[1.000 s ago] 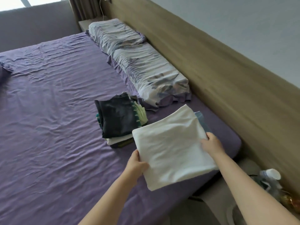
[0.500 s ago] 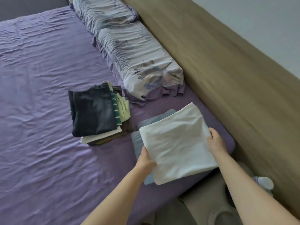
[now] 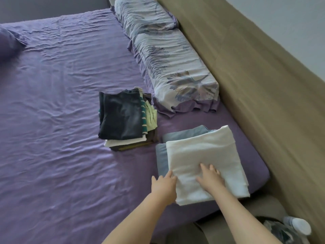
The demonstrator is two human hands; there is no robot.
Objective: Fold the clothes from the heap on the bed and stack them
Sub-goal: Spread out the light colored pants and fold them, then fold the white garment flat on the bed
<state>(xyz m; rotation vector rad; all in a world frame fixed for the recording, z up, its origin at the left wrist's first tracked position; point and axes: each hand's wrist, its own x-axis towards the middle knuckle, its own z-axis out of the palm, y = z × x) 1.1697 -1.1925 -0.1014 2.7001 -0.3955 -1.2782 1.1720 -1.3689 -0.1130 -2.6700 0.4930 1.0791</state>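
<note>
A soft white folded cloth, roughly square with a thicker folded band along its far edge, lies on top of a smooth grey-blue folded piece that shows along its far and left sides; together they make 1 low stack near the corner of the bed. The right hand lies flat on the white cloth's near part, fingers spread and straight, gripping nothing. The left hand rests at the cloth's left edge with fingers extended, touching the fabric; whether it pinches the edge cannot be told. To the left, apart from this stack, sits a 2nd pile: a dark faded denim-like piece on top, a green-and-cream striped edge, pale green fabric, a white layer and dark olive layers beneath. The wrinkled purple sheet covers the bed. 2 crinkled pillows with a leaf print lie end to end against the tan wooden headboard, below a pale wall.
</note>
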